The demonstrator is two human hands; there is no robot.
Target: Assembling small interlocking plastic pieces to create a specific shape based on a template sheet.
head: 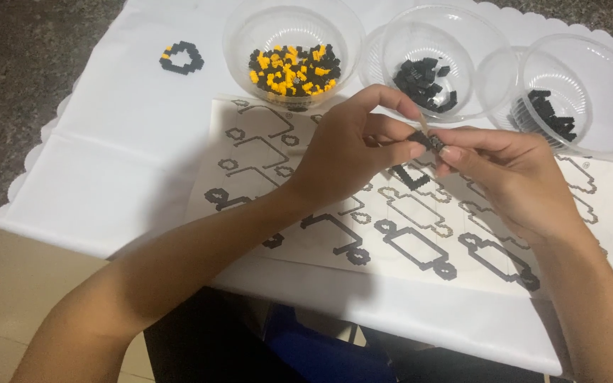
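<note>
Both hands pinch small black block piece [428, 140]: left hand [352, 145] steadies, right hand [505, 174] presses. Keep it over pattern sheet [406, 213], w/ fingertips close, square, light pressure.

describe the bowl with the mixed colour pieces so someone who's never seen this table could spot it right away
On the white table cover, three clear plastic bowls stand in a row along the far edge. Take the leftmost bowl, just beyond the left hand. Only it holds yellow pieces mixed with black; the others hold black alone.
</note>
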